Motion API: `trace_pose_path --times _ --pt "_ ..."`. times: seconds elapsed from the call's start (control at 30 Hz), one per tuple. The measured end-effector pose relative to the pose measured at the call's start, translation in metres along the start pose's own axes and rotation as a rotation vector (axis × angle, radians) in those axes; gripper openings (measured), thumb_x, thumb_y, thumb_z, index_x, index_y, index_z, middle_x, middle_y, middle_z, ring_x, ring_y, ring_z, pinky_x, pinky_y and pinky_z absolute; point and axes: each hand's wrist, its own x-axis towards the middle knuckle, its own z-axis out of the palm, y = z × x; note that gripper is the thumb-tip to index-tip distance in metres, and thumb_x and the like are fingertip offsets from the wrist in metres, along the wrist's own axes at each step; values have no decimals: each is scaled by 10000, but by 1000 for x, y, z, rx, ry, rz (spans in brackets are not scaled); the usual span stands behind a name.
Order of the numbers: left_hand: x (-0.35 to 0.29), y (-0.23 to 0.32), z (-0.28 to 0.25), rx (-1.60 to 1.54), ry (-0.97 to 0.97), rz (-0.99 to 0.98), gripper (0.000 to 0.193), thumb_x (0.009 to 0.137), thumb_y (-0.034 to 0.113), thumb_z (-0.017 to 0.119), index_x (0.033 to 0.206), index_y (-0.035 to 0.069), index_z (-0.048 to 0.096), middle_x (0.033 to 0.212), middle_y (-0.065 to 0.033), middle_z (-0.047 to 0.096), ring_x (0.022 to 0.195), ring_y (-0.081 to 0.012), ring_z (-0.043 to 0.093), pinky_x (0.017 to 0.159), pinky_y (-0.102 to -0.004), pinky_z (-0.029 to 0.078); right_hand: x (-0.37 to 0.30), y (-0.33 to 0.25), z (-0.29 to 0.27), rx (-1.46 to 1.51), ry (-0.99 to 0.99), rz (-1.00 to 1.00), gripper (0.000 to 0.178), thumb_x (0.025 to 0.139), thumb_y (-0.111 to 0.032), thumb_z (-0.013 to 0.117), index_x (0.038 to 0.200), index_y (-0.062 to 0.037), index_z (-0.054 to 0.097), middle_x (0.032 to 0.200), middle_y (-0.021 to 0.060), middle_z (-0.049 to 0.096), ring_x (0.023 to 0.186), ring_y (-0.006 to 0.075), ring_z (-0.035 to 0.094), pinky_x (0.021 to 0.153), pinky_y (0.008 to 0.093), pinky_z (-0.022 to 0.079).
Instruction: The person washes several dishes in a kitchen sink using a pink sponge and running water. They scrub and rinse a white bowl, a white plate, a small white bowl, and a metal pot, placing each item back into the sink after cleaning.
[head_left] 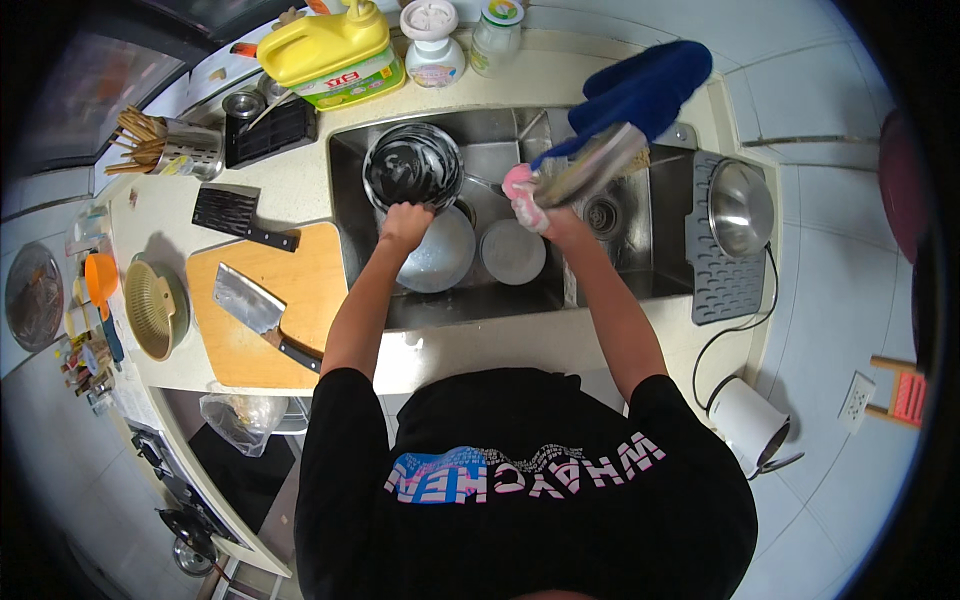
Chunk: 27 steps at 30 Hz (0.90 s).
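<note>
My left hand (407, 226) grips the near rim of a round dark bowl (413, 165) streaked with white suds, held in the left basin of the steel sink (400, 318). My right hand (553, 221), partly covered with foam, is closed around a pink sponge (519, 184). It is to the right of the bowl and apart from it, by the faucet (598, 165), which hides part of that area. Below the bowl lie a large round translucent dish (440, 258) and a smaller whitish round dish (513, 252).
A blue cloth (650, 85) hangs over the faucet. Behind the sink stand a yellow jug (325, 50), a pump bottle (435, 55) and a glass jar (496, 40). Left are a cutting board (215, 345) with a cleaver (248, 298); right, a steel bowl (741, 208) on a grey mat (725, 295).
</note>
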Motion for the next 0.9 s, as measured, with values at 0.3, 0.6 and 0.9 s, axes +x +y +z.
trace_pose_path --times 0.3,0.6,0.9 --pt "2 8 20 -158 160 -77 160 776 114 538 935 106 558 812 -69 626 707 -242 644 567 -353 517 109 24 -22 -369 409 -53 185 904 -301 513 930 -124 560 695 9 557 543 108 508 455 257 400" --pt "-14 17 -32 -348 453 -223 336 768 156 595 1097 106 550 964 -92 597 921 -272 597 754 -379 503 116 23 2 -236 561 -139 235 880 -332 505 823 -117 582 713 -3 531 610 111 485 519 284 395" --pt "-80 84 -80 -916 819 -354 237 772 101 621 1000 44 595 1003 -161 599 1002 -344 551 847 -390 450 24 -8 64 473 -388 327 447 942 -444 354 562 -208 338 485 -31 287 372 122 306 326 267 213"
